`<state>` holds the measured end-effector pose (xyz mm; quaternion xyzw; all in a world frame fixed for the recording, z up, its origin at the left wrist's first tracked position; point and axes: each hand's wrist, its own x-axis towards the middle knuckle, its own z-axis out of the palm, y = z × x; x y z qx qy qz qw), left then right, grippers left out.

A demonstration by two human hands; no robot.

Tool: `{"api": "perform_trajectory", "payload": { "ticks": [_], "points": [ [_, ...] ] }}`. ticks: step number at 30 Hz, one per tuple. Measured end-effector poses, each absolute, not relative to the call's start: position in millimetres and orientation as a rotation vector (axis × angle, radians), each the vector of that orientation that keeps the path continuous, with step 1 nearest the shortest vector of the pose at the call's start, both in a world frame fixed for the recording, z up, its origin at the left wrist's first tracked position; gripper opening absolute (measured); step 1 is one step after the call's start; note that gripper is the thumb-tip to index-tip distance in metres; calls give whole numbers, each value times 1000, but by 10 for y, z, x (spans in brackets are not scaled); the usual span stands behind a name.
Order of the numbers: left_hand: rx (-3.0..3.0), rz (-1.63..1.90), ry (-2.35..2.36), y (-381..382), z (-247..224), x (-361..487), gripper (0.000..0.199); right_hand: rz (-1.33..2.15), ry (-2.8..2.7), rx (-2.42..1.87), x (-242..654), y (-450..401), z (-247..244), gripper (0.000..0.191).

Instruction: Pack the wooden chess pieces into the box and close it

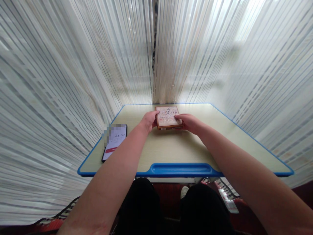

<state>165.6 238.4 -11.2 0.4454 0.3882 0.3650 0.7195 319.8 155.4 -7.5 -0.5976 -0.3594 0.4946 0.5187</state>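
Note:
A flat square box [168,121] with a brown edge and a pale printed lid with dark Chinese characters is near the far side of the small table. My left hand [150,120] grips its left side, the thumb at the lid's edge. On the right side my right hand [187,122] holds it, thumb lying on the lid and the other fingers partly hidden at the side. Whether the box rests on the tabletop or is slightly raised, I cannot tell.
The pale table [171,150] has a blue rim and a blue tray groove [181,168] at the near edge. A phone [116,142] with a lit screen lies at the left, beside my left forearm. Striped white curtains [190,49] hang close behind and on both sides.

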Motion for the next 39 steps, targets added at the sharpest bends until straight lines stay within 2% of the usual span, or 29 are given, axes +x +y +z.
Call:
{"api": "perform_trajectory", "payload": {
  "ticks": [8, 12, 20, 30, 39],
  "points": [
    [965, 772, 796, 2359, -74, 1632, 25, 1231, -851, -1439, 3228, 1565, -60, 19],
    [933, 675, 663, 2329, -57, 1618, 28, 1287, -808, -1290, 3201, 1539, 6, 19],
    [1021, 621, 693, 2305, -46, 1600, 23, 1259, -744, -1242, 3192, 1518, 35, 22],
    [1105, 625, 711, 2268, -51, 1622, 22, 1292, -667, -1191, 3240, 1562, 0, 18],
    [1209, 594, 677, 2235, -105, 1629, 25, 1187, -627, -1183, 3286, 1602, -52, 12]
  ]
}}
